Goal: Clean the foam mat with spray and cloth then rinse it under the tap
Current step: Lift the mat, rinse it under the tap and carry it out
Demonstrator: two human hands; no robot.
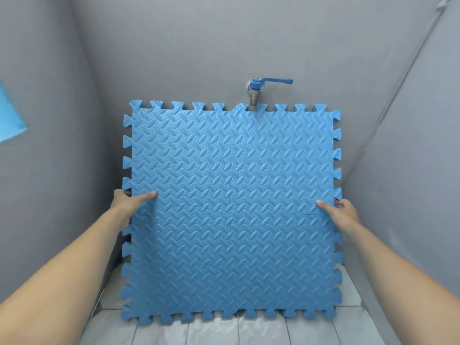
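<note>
— Fingers [149,195] of my left hand [127,202] are pinching the big blue foam mat [231,195], thumb on the front, the others tucked behind its edge. What are yours doing?

— Those are mine too! My right hand [341,212] is gripping the other edge the same way.

— Where is the mat sitting?

— I am holding it up straight between my two hands, just over the wet tile floor [224,329].

— And the tap [255,92]?

— It is poking out of the grey wall [199,46] above my fingers, right behind the mat's top edge.
</note>
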